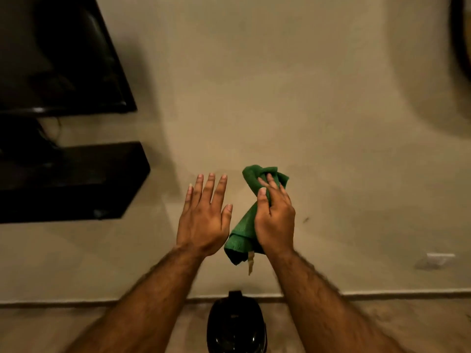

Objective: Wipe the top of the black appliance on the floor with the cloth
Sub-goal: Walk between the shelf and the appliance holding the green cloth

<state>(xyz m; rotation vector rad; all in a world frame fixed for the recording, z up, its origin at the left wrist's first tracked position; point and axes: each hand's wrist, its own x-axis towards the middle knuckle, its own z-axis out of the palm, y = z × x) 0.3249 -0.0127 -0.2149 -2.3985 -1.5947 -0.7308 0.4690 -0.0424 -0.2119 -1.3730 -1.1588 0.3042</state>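
A rounded, glossy black appliance [235, 327] stands on the floor against the wall, at the bottom centre of the head view, between my forearms. A bunched green cloth [246, 225] is held up in front of the wall by my right hand [275, 217], whose fingers are closed around its middle; a small tag dangles from its lower end. My left hand [204, 215] is raised beside the cloth, flat, fingers spread, holding nothing. Both hands are well above the appliance and apart from it.
A black flat screen [63, 54] hangs on the beige wall at upper left, with a black shelf box [71, 182] below it and cables between them. A white wall socket [439, 259] sits low on the right. A dark round object [462, 34] is cut off at the upper right edge.
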